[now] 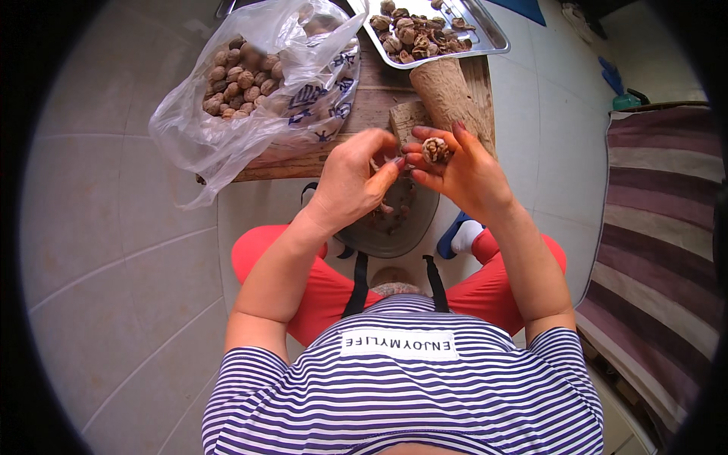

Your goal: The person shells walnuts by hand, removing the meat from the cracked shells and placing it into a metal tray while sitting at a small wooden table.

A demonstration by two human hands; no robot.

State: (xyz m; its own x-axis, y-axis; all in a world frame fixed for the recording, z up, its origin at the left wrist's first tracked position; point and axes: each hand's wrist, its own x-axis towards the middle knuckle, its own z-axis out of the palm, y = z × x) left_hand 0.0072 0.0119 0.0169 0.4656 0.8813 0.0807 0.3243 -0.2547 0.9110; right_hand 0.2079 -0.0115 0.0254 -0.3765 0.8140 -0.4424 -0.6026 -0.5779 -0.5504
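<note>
A shelled walnut kernel [436, 151] rests in my right hand [469, 170], palm up, with its fingers loosely curled around it. My left hand [361, 170] is just to the left, its thumb and fingers pinched near the right fingertips; whether a small fragment lies between them cannot be told. Below the hands is a dark basin [392, 233] with shell bits in it. A thick, rough wooden log [446, 94] lies on the wooden table [381, 74], beside a small wooden block [407, 118]. Both are just beyond my hands.
An open plastic bag [193, 131] of whole walnuts [242, 79] stands at the table's left. A metal tray [489, 40] with walnut shells [421, 37] sits at the far right edge. A striped cloth [660, 239] covers something at the right. My slippered feet flank the basin.
</note>
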